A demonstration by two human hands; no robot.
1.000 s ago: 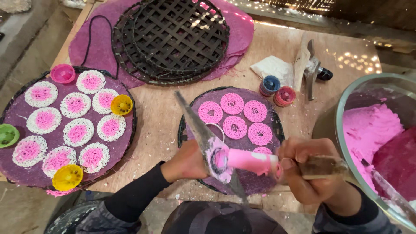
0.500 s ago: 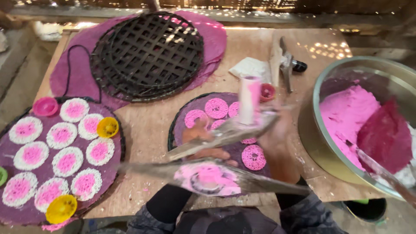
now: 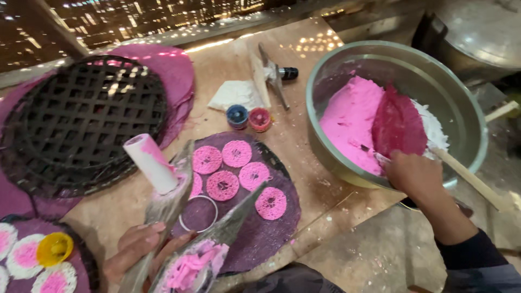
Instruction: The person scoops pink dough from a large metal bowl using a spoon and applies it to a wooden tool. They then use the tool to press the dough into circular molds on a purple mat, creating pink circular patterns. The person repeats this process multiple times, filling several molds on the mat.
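Note:
My left hand grips the long metal handles of a noodle press at the lower left. The press barrel is packed with pink dough, and its white, pink-smeared plunger stands lifted out and tilted. Under the press lies a round purple mat with several pink noodle discs and a thin metal ring. My right hand reaches over the rim of a large metal bowl, fingers closed on the base of a dark red paddle resting on pink dough.
A black lattice tray lies on purple mats at the upper left. Blue and red small caps, a white cloth and a metal tool sit behind the mat. A yellow cup rests on another mat of discs. A wooden handle pokes out of the bowl.
My right hand has let go of the press and moved right into the bowl. The press now hangs in my left hand alone, and the view has swung right.

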